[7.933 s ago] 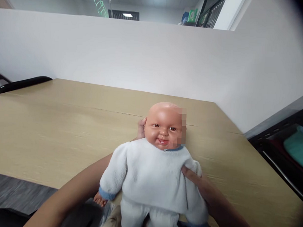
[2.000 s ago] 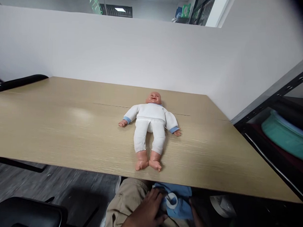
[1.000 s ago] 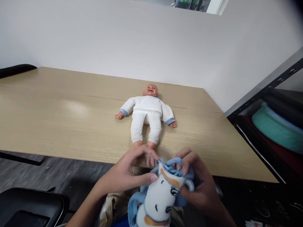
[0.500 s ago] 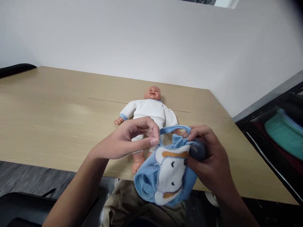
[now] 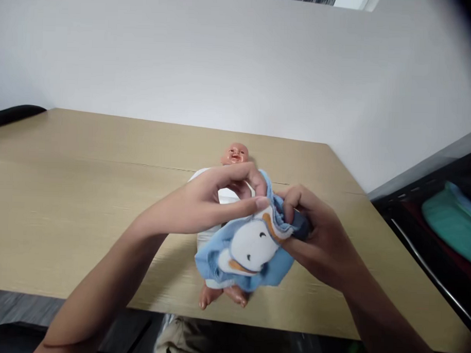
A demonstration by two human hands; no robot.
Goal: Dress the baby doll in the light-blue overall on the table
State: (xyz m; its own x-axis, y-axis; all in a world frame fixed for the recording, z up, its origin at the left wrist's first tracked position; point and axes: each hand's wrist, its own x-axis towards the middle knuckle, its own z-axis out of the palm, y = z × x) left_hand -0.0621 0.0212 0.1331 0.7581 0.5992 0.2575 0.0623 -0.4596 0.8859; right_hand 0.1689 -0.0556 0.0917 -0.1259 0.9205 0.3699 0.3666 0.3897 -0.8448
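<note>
A blue terry bib [image 5: 213, 253] with a white animal face and orange-brown ears hangs between my hands, its upper edge bunched up. My left hand [image 5: 230, 197] pinches that edge and strap between thumb and fingertips. My right hand [image 5: 314, 231] is closed on the gathered cloth at the other side, with some fingers hidden behind it. Beneath the bib a baby doll [image 5: 236, 154] lies face up on the table in white clothes. Its head and feet show, while the bib and my left hand cover most of its body.
The wooden table [image 5: 83, 207] runs up to a pale wall [image 5: 185, 61]. On the right stands a black rack [image 5: 411, 224] holding a folded green cloth [image 5: 450, 220]. A black chair part [image 5: 19, 115] shows at the left end of the table.
The bib has been lifted up and away from me, now over the doll's middle. My left fingers have closed on its edge near my right hand. The view has shifted slightly.
</note>
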